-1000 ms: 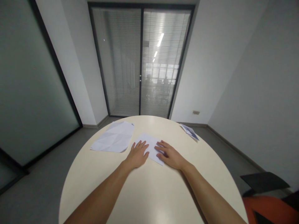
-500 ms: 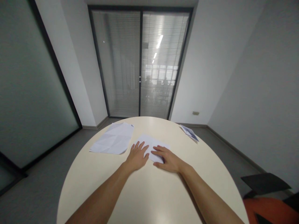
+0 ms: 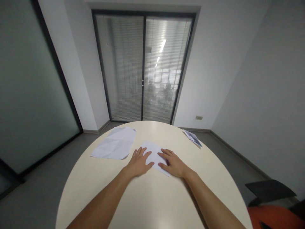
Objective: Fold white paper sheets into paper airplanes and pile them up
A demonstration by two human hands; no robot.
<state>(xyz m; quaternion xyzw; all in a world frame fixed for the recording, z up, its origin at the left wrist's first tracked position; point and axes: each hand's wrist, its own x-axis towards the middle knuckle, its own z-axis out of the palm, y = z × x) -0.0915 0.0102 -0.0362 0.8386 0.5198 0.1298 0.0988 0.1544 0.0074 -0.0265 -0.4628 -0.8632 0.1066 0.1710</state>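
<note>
A small white sheet of paper lies on the round cream table, between and under my hands. On its left side rests my left hand, fingers spread. My right hand lies over its right side, also with fingers apart. The hands partly cover the sheet, so I cannot tell whether it is folded. To the left is a larger creased sheet of white paper, apart from my left hand.
A folded piece of paper sits near the table's right far edge. A chair with an orange seat and black armrest stands at the lower right. Beyond the table is a glass door with blinds.
The small sheet has turned and shifted slightly toward me, with a lower corner now showing below my hands. Both hands have moved slightly on it. The view has tilted a little.
</note>
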